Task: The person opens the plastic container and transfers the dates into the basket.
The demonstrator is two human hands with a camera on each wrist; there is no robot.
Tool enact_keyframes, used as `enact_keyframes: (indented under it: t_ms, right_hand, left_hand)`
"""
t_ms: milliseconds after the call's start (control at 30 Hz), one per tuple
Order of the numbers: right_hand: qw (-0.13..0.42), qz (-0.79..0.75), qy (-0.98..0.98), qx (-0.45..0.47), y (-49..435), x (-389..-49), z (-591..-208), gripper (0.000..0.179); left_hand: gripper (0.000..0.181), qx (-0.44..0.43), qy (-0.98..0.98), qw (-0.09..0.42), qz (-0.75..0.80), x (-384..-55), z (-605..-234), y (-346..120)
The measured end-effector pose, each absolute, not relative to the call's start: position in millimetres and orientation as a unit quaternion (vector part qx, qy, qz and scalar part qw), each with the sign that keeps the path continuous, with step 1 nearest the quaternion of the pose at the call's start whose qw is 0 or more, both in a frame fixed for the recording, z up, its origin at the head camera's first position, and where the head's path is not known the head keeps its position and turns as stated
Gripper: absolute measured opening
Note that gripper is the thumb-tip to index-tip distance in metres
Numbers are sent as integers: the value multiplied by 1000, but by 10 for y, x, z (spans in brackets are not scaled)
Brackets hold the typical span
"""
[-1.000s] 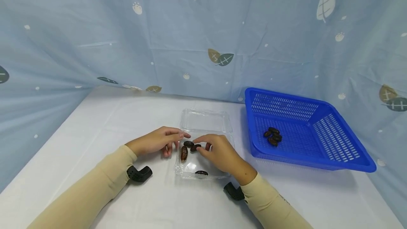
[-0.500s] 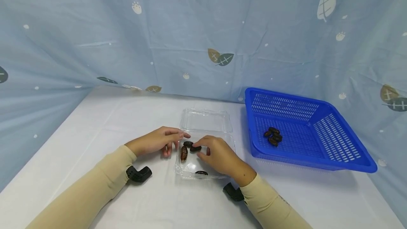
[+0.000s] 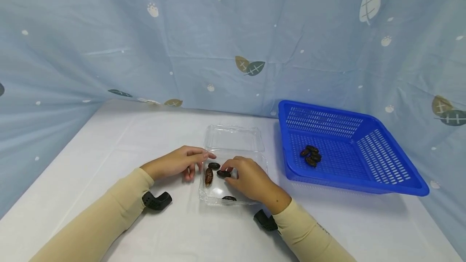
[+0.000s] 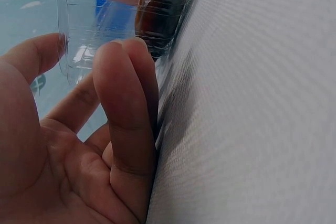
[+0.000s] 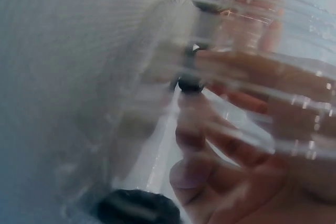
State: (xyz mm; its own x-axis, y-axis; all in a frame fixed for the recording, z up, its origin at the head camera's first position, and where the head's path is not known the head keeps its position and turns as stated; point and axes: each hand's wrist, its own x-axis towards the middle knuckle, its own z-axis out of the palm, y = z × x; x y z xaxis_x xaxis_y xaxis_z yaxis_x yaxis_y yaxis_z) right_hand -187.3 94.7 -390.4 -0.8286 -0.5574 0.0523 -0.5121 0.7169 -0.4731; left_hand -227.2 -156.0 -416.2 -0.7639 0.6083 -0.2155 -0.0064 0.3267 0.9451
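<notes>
A clear plastic clamshell box (image 3: 217, 192) lies with its lid (image 3: 234, 138) folded back. My right hand (image 3: 253, 181) reaches inside and pinches a dark date (image 3: 223, 174) between thumb and fingers, low over the box floor. Beside it are a date (image 3: 214, 165) near the back left and a browner date (image 3: 208, 177) along the left wall. Another date (image 3: 229, 198) lies by the front wall. At the box's left side rests my left hand (image 3: 182, 161), fingers loosely bent; in the left wrist view its fingertips meet the clear wall, with a date (image 4: 157, 19) behind it.
A blue perforated basket (image 3: 349, 187) stands to the right, with several dates (image 3: 311, 156) at its left end. White cloth (image 3: 164, 233) covers the table, and a blue leaf-patterned curtain (image 3: 204, 31) hangs behind.
My right hand has drawn the pinched date slightly toward me, opening a gap from the date at the back left. The left hand stays at the box's side.
</notes>
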Motion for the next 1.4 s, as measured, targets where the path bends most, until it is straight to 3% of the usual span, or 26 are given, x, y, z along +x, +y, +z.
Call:
enact_keyframes:
  t_ms: [400, 933, 1400]
  right_hand:
    - [43, -237, 930, -278, 942, -1854, -3899, 20]
    - [-91, -299, 901, -302, 999, -1778, -3643, 18]
    - [-197, -308, 884, -292, 1663, -1837, -3173, 22]
  left_hand:
    - [45, 194, 763, 284, 547, -2273, -4185, -1562]
    - [44, 194, 756, 286, 556, -2268, -4212, -1552]
    - [44, 193, 752, 289, 560, -2260, -4210, -1569]
